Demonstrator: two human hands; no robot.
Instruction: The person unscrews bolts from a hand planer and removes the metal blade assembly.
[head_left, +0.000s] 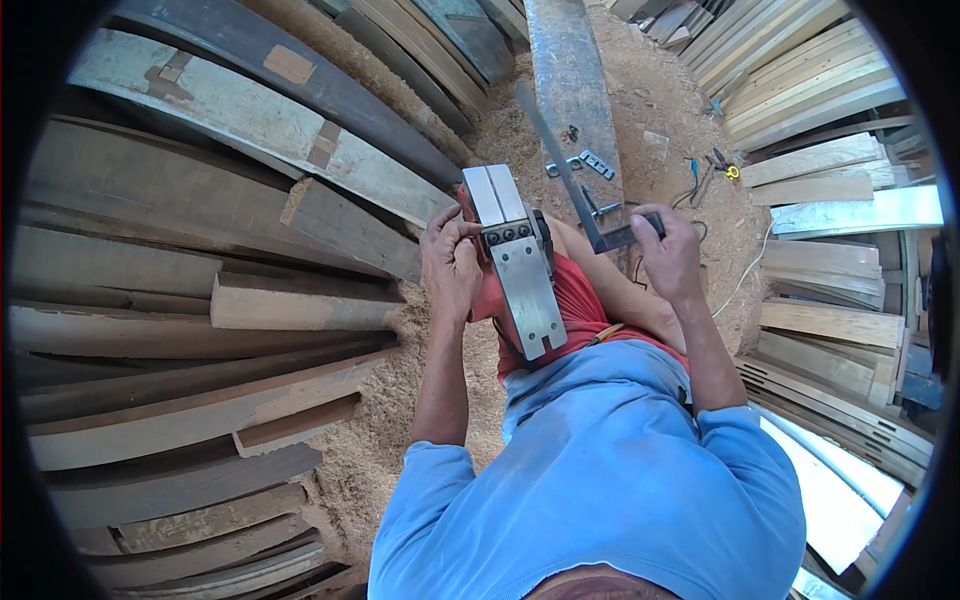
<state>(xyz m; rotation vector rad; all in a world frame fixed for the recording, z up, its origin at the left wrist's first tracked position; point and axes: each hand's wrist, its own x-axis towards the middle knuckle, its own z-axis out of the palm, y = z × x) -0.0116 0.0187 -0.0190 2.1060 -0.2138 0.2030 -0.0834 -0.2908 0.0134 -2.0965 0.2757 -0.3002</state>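
An electric hand planer (530,285) rests upside down over my lap, its metal sole and dark, bolted cutter block facing up. My left hand (452,262) is closed around its red body at the left side. In my right hand (668,258) is a try square (568,165), gripped by its dark stock. Its long metal blade points up and away, to the right of the planer and apart from it. Beyond it, a slotted metal piece (597,165) and a bolt-like metal tool (597,205) lie on a worn plank (570,60).
Stacked boards (200,200) line the left side, and more timber (810,80) stands at the right. Wood shavings (370,440) cover the floor. Yellow-handled pliers or scissors (732,172) lie near a cable (745,275). A thin yellowish stick-like object (605,334) rests on my lap.
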